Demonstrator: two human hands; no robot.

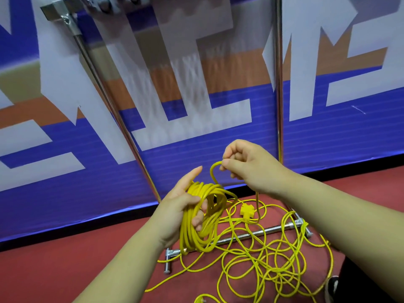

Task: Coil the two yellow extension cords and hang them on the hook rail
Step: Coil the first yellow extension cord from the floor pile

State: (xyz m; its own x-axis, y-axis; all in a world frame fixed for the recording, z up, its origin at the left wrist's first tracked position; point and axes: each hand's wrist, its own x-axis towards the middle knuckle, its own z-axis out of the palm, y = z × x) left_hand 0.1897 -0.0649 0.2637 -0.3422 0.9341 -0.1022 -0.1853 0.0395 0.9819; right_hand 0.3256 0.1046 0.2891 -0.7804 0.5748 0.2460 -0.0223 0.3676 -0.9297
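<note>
Partly coiled yellow cord (200, 215), rest tangled.

Floor (65, 270): red, smooth covering, bounded at the back by a blue, white and orange printed banner wall (328, 138). Directly on the floor, the chrome base bar of a metal rack (258, 234) is seen, running from lower left to upper right, with short cross feet at both ends. A loose yellow extension cord (273, 265) is spread in tangled loops over the floor and across the bar. A yellow multi-outlet socket end (246, 210) is seen among the loops just behind the bar. A black shoe (332, 288) rests at the right edge.
</note>
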